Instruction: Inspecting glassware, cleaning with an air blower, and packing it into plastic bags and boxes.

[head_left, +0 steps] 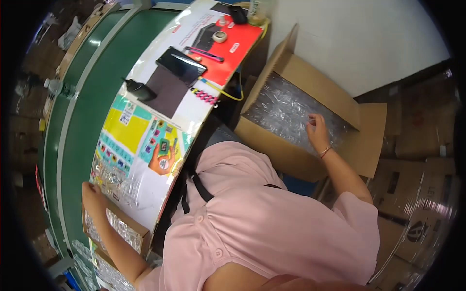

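Note:
My right hand point(318, 133) hovers over a large open cardboard box point(286, 153) full of clear plastic pieces point(286, 106). Its fingers are loosely curved, with a gap between thumb and fingertips, and I see nothing held there. At the far left, my left hand point(91, 196) is closed beside a small pile of clear plastic pieces point(116, 182) lying on the table. What its fingers hold, if anything, cannot be made out. Just below that hand stands a smaller cardboard box point(138, 237) with more clear plastic pieces inside.
On the table point(150, 194) lie a dark phone point(182, 65), a pink pen-like tool point(206, 53), a black bottle point(141, 89) and a yellow cable point(228, 93). A green conveyor belt point(97, 87) runs along the far side. Stacked cartons point(407, 194) stand at the right.

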Demonstrator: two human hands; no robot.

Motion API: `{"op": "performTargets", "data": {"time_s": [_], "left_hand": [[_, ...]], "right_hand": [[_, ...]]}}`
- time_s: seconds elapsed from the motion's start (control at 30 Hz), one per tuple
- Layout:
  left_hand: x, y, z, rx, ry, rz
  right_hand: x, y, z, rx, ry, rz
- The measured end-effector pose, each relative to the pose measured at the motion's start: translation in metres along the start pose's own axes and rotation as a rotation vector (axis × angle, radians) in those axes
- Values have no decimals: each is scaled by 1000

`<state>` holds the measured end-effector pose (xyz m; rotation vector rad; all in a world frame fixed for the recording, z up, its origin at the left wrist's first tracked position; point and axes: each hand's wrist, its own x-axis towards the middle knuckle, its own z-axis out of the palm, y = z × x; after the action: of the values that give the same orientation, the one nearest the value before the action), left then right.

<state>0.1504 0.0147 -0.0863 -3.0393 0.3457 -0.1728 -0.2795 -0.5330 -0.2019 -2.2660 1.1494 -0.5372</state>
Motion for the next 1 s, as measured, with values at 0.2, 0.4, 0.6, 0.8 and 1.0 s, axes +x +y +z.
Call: {"op": "performTargets", "data": {"time_s": [0.2, 0.4, 0.6, 0.8, 1.0], "left_hand": [[-53, 83, -61, -582, 132, 95], [-109, 156, -76, -799, -148, 419], [-115, 212, -51, -897, -419, 705], [-120, 271, -11, -1202, -1022, 717], [-156, 353, 3, -1354, -1610, 350]], "right_hand": [[-2, 130, -33, -683, -308, 540], [9, 191, -23, -761, -499, 601], [10, 190, -38, -689, -541, 354], [7, 123, -95, -37, -943, 569], [-16, -64, -60, 994, -1059, 1102]]}}
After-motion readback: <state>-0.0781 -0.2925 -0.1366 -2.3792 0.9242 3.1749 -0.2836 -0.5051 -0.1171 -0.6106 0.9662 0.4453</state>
